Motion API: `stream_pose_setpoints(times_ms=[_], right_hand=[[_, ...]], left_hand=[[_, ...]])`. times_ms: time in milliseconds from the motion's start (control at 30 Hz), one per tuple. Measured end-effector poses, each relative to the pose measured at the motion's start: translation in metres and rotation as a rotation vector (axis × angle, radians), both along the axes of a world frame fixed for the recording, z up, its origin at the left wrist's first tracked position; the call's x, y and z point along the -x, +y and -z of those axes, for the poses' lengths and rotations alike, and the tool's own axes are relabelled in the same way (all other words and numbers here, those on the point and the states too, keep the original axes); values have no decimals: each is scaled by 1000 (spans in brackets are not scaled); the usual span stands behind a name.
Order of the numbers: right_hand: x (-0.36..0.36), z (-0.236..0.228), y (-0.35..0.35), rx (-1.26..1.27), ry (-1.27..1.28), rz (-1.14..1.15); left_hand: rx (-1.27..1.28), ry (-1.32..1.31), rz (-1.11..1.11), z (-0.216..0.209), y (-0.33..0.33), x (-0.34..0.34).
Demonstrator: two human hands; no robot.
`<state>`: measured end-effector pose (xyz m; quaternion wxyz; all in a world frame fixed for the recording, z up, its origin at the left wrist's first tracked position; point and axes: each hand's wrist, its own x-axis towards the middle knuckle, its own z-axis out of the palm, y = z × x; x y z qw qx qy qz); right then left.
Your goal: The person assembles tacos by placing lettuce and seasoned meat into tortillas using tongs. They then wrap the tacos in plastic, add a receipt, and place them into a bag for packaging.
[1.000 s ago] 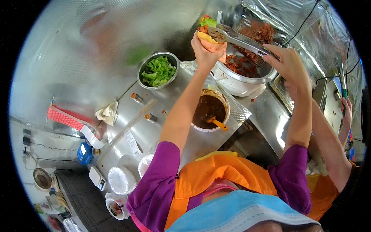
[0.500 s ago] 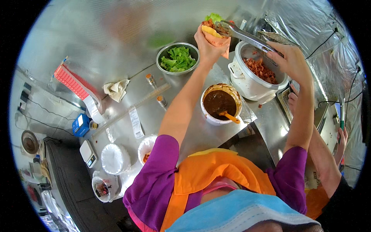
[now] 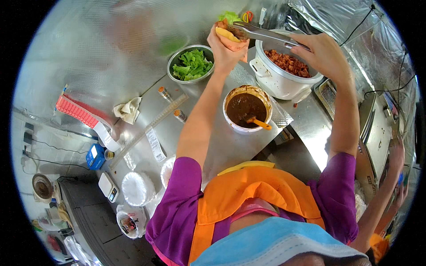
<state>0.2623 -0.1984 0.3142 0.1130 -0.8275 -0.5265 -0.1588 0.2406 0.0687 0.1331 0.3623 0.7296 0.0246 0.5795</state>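
- Head view: gripping a yellow flatbread [image 3: 227, 35] through its peach paper sleeve [image 3: 234, 44] with the left hand [image 3: 224, 55], raised between the steel lettuce bowl [image 3: 172, 73] and the white pot [image 3: 279, 84].
- Clasping metal tongs [image 3: 262, 32] in the right hand [image 3: 327, 56], tips at the bread's filled mouth; impossible to tell whether pinching a piece or merely pressing.
- Best, probably, to cradle the sleeve firmly without crushing, mouth tipped up toward the tongs.
- Advisable to tuck the brownish filling [image 3: 238, 33] deep with light pressure, then part the tips before drawing back, to avoid dragging bits out or tearing the bread.
- Worth staying close to the pot for catching crumbs, left forearm raised clear of the sauce bucket [image 3: 239, 129].
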Motion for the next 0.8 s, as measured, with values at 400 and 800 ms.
stream_pose_setpoints(times_ms=[400,800], right_hand=[[-87,22,-77,1,-20,-16],[-202,47,-112,-97,93,-92]], left_hand=[[-72,88,159,26,-70,-83],[-27,269,172,38,-106,-146]])
